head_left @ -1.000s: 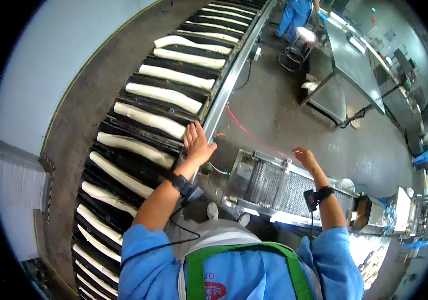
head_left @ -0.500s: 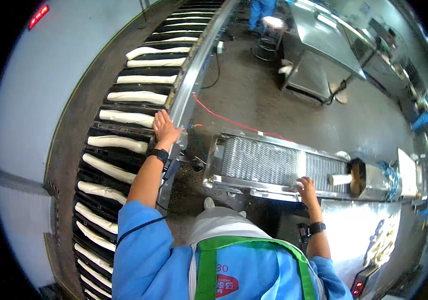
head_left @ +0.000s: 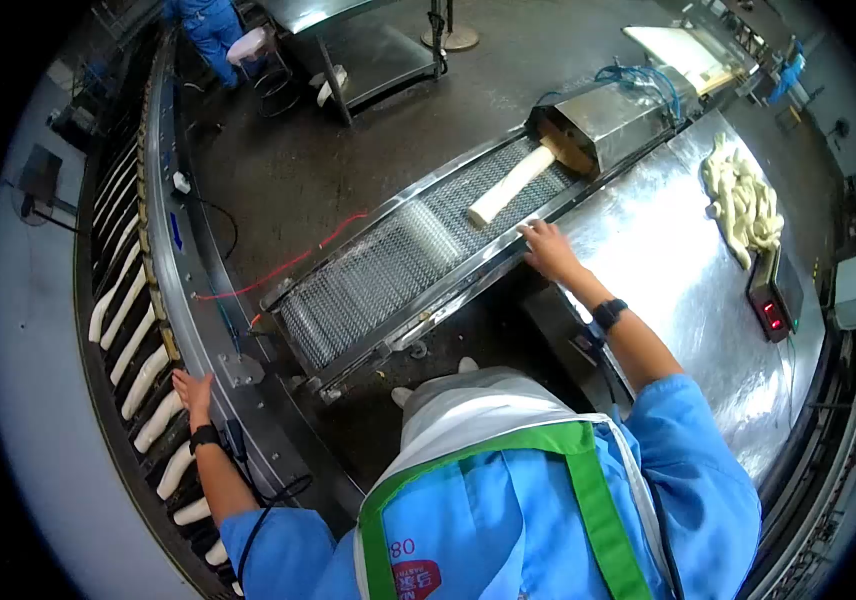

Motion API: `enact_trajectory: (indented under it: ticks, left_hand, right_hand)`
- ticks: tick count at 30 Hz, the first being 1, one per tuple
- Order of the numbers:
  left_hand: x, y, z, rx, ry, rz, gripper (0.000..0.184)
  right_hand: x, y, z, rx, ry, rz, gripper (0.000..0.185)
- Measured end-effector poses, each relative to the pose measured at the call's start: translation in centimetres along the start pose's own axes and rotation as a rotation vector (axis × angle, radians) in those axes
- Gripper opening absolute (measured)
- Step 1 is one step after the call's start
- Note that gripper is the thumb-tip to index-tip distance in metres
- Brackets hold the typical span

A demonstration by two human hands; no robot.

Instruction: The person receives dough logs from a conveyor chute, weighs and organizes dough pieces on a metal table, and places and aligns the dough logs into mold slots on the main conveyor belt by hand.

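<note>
My left hand (head_left: 193, 393), fingers spread and holding nothing, is at the metal rail (head_left: 210, 340) beside the long conveyor. Just past its fingertips lies a white dough strip (head_left: 145, 383), one of several in dark trays. My right hand (head_left: 550, 250) is over the near side rail of the mesh belt (head_left: 368, 280), its fingers stretched out with nothing in them. A thick pale dough roll (head_left: 510, 187) rests on that belt just beyond the right hand. Its far end is at the mouth of a metal housing (head_left: 616, 120).
On the steel table (head_left: 648, 270) to the right lie a heap of dough pieces (head_left: 743, 200) and a scale with a red display (head_left: 774, 315). A red cord (head_left: 293, 262) crosses the floor gap. A person in blue (head_left: 210, 35) stands at the far left near a stool (head_left: 253, 45).
The view has turned to the right. More of the dough roll now shows out of the housing on the mesh belt. My right hand has come closer to the roll along the belt's side rail.
</note>
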State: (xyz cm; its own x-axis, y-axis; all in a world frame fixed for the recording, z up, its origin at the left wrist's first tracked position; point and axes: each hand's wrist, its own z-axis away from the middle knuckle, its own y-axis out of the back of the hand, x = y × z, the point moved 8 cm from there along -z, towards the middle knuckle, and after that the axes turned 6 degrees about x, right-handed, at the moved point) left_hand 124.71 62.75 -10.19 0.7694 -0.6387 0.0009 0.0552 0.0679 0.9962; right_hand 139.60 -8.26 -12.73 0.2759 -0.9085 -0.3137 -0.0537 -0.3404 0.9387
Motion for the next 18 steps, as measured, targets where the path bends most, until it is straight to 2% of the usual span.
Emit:
enact_trajectory:
  ticks: [2, 4, 5, 7, 9, 10, 11, 13, 14, 15, 16, 17, 18]
  left_hand:
    - [-0.8, -0.8, -0.8, 0.04, -0.047, 0.018, 0.091]
    - [-1.1, -0.9, -0.6, 0.033, -0.051, 0.04, 0.091]
    - [-0.9, -0.7, -0.6, 0.029, -0.047, 0.066, 0.09]
    - [0.2, 0.3, 1.2, 0.029, -0.03, 0.133, 0.088]
    - [0.5, 0.7, 1.6, 0.009, -0.014, 0.045, 0.087]
    - [0.9, 0.9, 1.8, 0.027, 0.005, -0.014, 0.086]
    - [1.0, 1.2, 2.0, 0.044, 0.026, -0.076, 0.085]
    - [0.8, 0.8, 1.6, 0.027, 0.034, -0.053, 0.086]
    - [0.5, 0.4, 1.4, 0.004, 0.05, -0.029, 0.087]
    - [0.1, -0.2, 1.0, 0.019, 0.027, 0.018, 0.087]
    - [0.3, 0.3, 1.7, 0.002, 0.032, 0.01, 0.088]
    - [1.4, 0.8, 2.7, -0.015, 0.033, 0.003, 0.088]
    - [2.0, 1.5, 3.3, 0.007, 0.049, 0.025, 0.088]
  right_hand:
    - [-3.1, 0.5, -2.4, 0.004, 0.033, 0.077, 0.047]
    - [-5.5, -0.9, -4.8, -0.009, 0.139, 0.261, 0.047]
    - [-5.7, -2.8, -5.9, 0.015, 0.156, 0.252, 0.046]
    - [-6.8, -5.5, -8.0, -0.138, 0.12, 0.318, 0.044]
    - [-8.1, -6.2, -8.8, -0.224, 0.148, 0.332, 0.042]
    - [-8.4, -6.1, -9.1, -0.241, 0.134, 0.181, 0.045]
    - [-7.7, -5.6, -9.0, -0.236, 0.131, 0.182, 0.045]
    - [-6.2, -1.3, -9.5, 0.052, 0.148, -0.505, 0.054]
    - [-3.7, 0.7, -9.3, 0.029, -0.048, -0.724, 0.061]
    - [-2.1, 4.7, -7.9, 0.04, -0.183, -0.961, 0.061]
    - [0.9, 7.8, -6.5, 0.139, -0.222, -1.06, 0.057]
    - [1.6, 12.8, -4.2, 0.27, -0.199, -1.167, 0.046]
    - [3.3, 16.0, -1.9, 0.38, -0.166, -1.347, 0.046]
